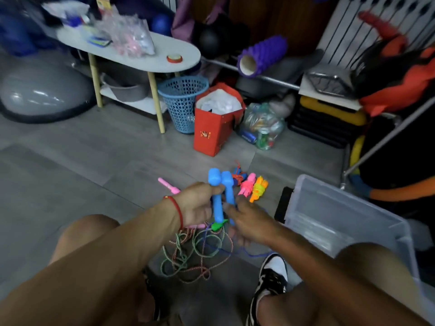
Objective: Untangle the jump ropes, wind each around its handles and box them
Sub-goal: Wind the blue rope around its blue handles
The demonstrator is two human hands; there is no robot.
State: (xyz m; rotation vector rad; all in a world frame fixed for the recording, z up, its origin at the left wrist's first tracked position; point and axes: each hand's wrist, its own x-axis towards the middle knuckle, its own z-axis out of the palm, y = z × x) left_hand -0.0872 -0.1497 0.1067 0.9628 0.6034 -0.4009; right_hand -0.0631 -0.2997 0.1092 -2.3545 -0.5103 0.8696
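Both grips, left hand [196, 203] and right hand [249, 222], clasp blue handles [222, 194].

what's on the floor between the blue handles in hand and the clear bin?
Head view: three wound ropes lie there, a blue and red bundle, a pink bundle and an orange-yellow bundle.
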